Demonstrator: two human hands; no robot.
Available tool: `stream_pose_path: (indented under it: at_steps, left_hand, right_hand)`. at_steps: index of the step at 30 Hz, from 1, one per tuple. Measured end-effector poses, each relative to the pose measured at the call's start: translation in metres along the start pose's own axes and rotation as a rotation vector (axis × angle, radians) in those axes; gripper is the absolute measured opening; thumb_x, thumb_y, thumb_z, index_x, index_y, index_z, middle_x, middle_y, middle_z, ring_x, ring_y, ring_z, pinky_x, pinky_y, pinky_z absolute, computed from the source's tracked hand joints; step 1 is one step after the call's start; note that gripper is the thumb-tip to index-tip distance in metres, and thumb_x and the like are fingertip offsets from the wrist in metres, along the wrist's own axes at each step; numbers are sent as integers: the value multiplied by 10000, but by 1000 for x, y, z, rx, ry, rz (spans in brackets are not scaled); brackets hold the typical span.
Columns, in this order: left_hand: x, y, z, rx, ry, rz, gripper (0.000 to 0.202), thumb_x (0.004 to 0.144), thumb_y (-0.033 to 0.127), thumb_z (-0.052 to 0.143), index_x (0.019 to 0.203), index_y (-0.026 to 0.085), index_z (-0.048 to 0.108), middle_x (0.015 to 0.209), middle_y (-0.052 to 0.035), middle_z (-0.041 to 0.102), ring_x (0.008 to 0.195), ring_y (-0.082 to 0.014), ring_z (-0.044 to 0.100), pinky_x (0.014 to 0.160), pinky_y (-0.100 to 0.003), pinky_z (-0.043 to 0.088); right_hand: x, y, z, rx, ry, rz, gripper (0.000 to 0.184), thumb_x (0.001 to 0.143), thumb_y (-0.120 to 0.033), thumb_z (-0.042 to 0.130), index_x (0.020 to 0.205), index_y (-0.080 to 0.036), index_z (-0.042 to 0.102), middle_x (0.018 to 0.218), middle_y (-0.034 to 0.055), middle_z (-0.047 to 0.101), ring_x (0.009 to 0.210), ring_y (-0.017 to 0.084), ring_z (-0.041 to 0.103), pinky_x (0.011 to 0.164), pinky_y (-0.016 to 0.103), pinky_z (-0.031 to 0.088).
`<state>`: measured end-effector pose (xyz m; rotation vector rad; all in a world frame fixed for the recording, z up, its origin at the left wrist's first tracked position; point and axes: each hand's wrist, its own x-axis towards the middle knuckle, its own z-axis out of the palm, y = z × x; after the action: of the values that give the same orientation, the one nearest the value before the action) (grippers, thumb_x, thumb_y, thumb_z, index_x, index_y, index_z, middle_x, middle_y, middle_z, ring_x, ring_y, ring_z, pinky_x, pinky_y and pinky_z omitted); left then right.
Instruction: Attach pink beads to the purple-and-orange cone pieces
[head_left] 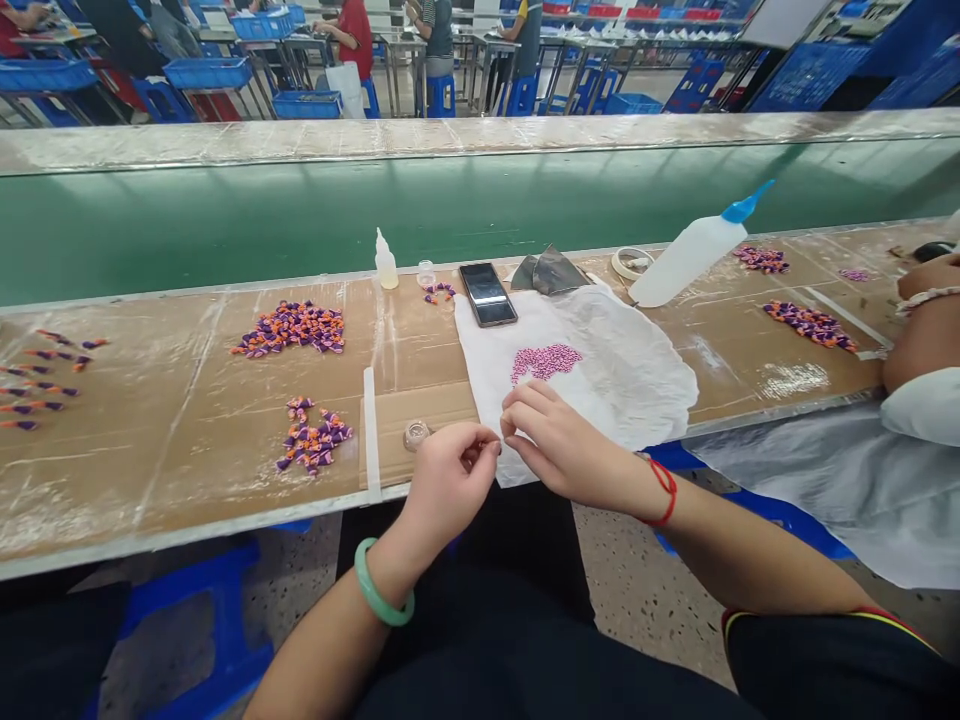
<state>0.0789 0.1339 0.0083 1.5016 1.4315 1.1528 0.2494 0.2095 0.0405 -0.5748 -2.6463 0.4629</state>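
My left hand (454, 475), with a green bangle on the wrist, is closed in a pinch at the table's front edge. My right hand (559, 440), a red string at its wrist, meets it there, thumb and fingers pinched together. Whatever lies between the fingertips is too small to make out. Just beyond the right hand, a heap of tiny pink pieces (546, 361) rests on a white cloth (630, 350). A small round clear pot (415, 434) stands on a cardboard piece (394, 412) beside my left hand. Left of it lies a loose pile of purple-and-orange pieces (315, 440).
A larger purple-and-orange pile (296, 328) lies behind. A phone (488, 294) overlaps the cloth. A small dropper bottle (385, 262), a tape roll (632, 262) and a tilted white bottle with blue nozzle (694, 255) line the back. A co-worker's arm (926, 320) is at right.
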Motion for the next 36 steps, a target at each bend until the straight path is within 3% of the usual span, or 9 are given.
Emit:
stream_pose_path:
  at_steps: [10,13,18,26,31,36]
  left_hand:
    - [0,4,-2,4,21,15,139,837,207,551,714,166,601,642,-8,563,592,-125,500,555,-237,384]
    - [0,7,-5,-114,13,-37,135,812,246,577,703,166,581,630,3,549,556,-105,477,522,-220,376]
    - [-3,13,-11,-306,-4,-103,174,798,308,604,711,159,582,624,3,546,554,-97,472,519,-209,397]
    - [-8,14,-15,-294,1,-81,170,787,303,596,695,163,567,616,7,538,559,-101,483,513,-208,397]
    - [-10,13,-20,-249,-27,-81,167,796,295,603,702,160,576,616,12,525,550,-94,460,497,-206,369]
    - [-14,11,-31,-353,-17,-99,180,810,307,627,720,155,592,617,12,551,536,-88,478,512,-203,402]
  right_hand:
    - [3,-7,5,-22,-3,-14,187,917,-47,404,824,-201,455,910,102,552,856,247,436,783,401,428]
    - [3,-10,4,97,40,39,158,939,-83,419,848,-204,465,893,80,562,854,232,479,777,375,434]
    - [4,-16,2,378,79,212,106,918,-155,485,832,-206,522,765,11,587,682,151,517,635,275,416]
    - [7,-22,2,469,63,275,111,844,-185,509,749,-194,563,685,-5,598,621,124,511,598,240,414]
    - [9,-24,7,486,49,264,98,829,-185,512,746,-193,562,672,-10,587,611,120,507,588,231,419]
    - [16,-28,9,425,38,181,124,889,-165,482,777,-196,523,683,-14,560,609,117,489,584,227,404]
